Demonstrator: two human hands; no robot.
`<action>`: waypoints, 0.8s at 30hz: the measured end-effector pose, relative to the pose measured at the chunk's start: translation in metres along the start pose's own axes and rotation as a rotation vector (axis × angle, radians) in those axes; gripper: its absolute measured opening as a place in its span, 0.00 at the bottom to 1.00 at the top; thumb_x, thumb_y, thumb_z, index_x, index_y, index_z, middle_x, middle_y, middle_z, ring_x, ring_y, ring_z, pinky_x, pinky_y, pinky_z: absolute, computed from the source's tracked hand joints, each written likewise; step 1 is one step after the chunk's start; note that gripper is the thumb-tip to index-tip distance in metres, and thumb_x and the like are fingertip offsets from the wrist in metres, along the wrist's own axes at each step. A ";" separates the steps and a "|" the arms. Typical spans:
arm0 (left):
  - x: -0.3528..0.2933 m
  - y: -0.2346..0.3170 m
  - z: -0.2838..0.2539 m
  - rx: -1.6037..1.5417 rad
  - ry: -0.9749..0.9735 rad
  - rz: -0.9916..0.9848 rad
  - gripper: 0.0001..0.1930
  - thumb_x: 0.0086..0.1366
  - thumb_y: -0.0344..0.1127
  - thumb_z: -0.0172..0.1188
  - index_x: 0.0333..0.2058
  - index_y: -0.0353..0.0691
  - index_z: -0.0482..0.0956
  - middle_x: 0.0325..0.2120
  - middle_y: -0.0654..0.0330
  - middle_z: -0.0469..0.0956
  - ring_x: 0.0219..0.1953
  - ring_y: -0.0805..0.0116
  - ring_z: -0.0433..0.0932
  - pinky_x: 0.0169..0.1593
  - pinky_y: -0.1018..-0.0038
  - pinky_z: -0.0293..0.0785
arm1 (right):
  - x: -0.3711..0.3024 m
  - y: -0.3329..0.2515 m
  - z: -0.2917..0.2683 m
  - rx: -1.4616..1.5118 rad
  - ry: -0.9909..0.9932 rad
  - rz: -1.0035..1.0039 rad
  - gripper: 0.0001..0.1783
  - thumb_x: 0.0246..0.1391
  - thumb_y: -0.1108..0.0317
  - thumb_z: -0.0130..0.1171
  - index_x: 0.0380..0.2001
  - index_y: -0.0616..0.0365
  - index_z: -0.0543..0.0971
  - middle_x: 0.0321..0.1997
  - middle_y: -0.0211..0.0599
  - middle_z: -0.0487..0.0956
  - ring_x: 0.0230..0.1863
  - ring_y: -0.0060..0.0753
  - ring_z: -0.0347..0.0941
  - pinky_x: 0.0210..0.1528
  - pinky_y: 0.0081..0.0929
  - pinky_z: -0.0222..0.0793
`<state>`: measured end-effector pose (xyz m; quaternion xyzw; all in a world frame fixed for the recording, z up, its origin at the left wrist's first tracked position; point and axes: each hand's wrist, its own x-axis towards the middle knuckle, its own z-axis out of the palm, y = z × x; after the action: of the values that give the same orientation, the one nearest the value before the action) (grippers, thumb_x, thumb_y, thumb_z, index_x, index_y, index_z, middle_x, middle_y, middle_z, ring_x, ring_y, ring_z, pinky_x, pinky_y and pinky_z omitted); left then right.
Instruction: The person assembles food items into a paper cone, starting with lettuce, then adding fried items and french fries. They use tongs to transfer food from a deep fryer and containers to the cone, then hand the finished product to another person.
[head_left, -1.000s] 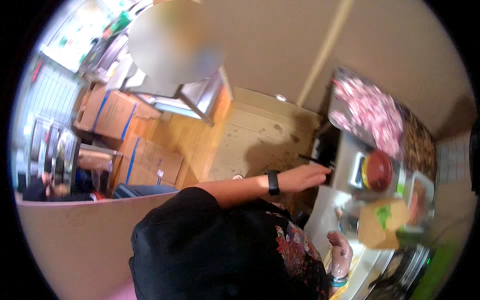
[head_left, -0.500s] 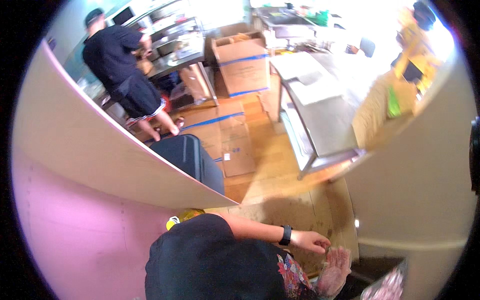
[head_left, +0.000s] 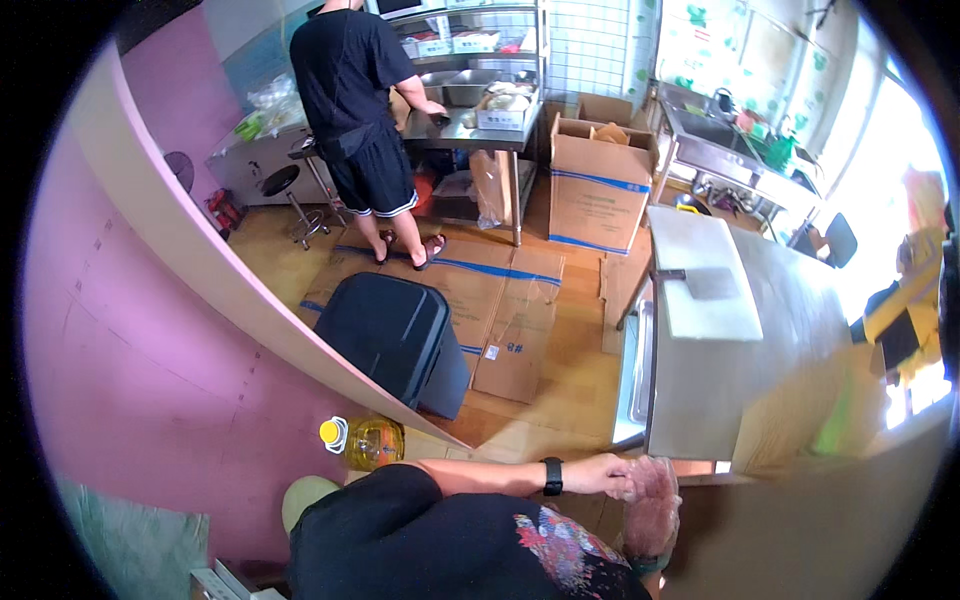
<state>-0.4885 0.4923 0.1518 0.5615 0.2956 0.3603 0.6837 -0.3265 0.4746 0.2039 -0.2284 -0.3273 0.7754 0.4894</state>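
My left hand [head_left: 602, 474], with a black watch [head_left: 553, 476] on its wrist, reaches across to the right. Its fingers are closed in a pinch at the fingertip end of my right hand [head_left: 652, 512]. What looks like a thin, clear plastic glove [head_left: 663, 482] covers the right hand, wrinkled and shiny over the skin. That hand points upward, fingers stretched out, nothing seen in its grasp. Most of my right forearm is hidden behind my black shirt [head_left: 420, 540], which has a flower print.
A bottle of yellow oil [head_left: 376, 442] stands by the pink wall [head_left: 190, 400]. Beyond the partition edge are a dark bin [head_left: 385, 335], flattened cardboard [head_left: 515, 350], and a steel table [head_left: 700, 400] with a white board [head_left: 705, 275] and cleaver [head_left: 695, 283]. A person [head_left: 350, 90] works at a far counter.
My view has swung up and to the right. My left fingers, just apart from the right hand before, now touch its fingertip end. The bag of pink pieces has left the view.
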 end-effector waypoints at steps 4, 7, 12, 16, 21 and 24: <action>0.003 -0.001 -0.069 -0.087 0.188 0.010 0.13 0.62 0.40 0.48 0.37 0.36 0.71 0.27 0.68 0.71 0.29 0.81 0.68 0.35 0.81 0.69 | 0.088 0.006 0.029 -0.454 -0.141 0.082 0.28 0.53 0.57 0.48 0.53 0.62 0.59 0.54 0.46 0.63 0.54 0.42 0.60 0.55 0.36 0.59; 0.003 0.003 -0.127 -0.164 0.302 -0.009 0.13 0.62 0.40 0.48 0.38 0.37 0.71 0.30 0.68 0.72 0.30 0.80 0.70 0.36 0.81 0.70 | 0.154 0.030 0.045 0.152 -0.074 0.230 0.23 0.54 0.60 0.47 0.50 0.61 0.63 0.51 0.48 0.65 0.53 0.47 0.60 0.56 0.41 0.55; 0.001 0.011 -0.231 -0.091 0.391 0.054 0.15 0.62 0.43 0.47 0.36 0.37 0.72 0.28 0.67 0.73 0.29 0.80 0.71 0.34 0.82 0.70 | 0.261 0.073 0.071 0.135 -0.321 0.294 0.34 0.48 0.46 0.50 0.51 0.60 0.62 0.52 0.45 0.65 0.53 0.46 0.60 0.56 0.41 0.54; 0.001 0.029 -0.318 -0.082 0.395 0.047 0.17 0.62 0.47 0.46 0.35 0.37 0.73 0.26 0.65 0.73 0.28 0.79 0.71 0.34 0.83 0.69 | 0.331 0.097 0.104 0.003 -0.279 0.209 0.38 0.48 0.41 0.45 0.54 0.59 0.59 0.56 0.45 0.62 0.56 0.44 0.58 0.58 0.40 0.51; -0.024 0.021 -0.412 -0.092 0.719 0.079 0.18 0.61 0.47 0.48 0.37 0.36 0.72 0.28 0.63 0.74 0.31 0.76 0.72 0.39 0.80 0.68 | 0.411 0.119 0.137 -0.018 -0.247 0.328 0.32 0.52 0.47 0.44 0.54 0.56 0.59 0.53 0.43 0.65 0.54 0.42 0.60 0.58 0.36 0.52; -0.062 -0.015 -0.463 0.267 1.066 0.036 0.19 0.60 0.47 0.51 0.39 0.36 0.72 0.32 0.62 0.75 0.34 0.75 0.72 0.41 0.79 0.67 | 0.456 0.137 0.143 -0.115 -0.276 0.384 0.36 0.50 0.42 0.43 0.56 0.54 0.58 0.56 0.44 0.62 0.57 0.43 0.57 0.59 0.38 0.49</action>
<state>-0.8963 0.6963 0.0469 0.3881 0.6344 0.5660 0.3558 -0.6958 0.8062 0.1858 -0.2057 -0.3851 0.8583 0.2698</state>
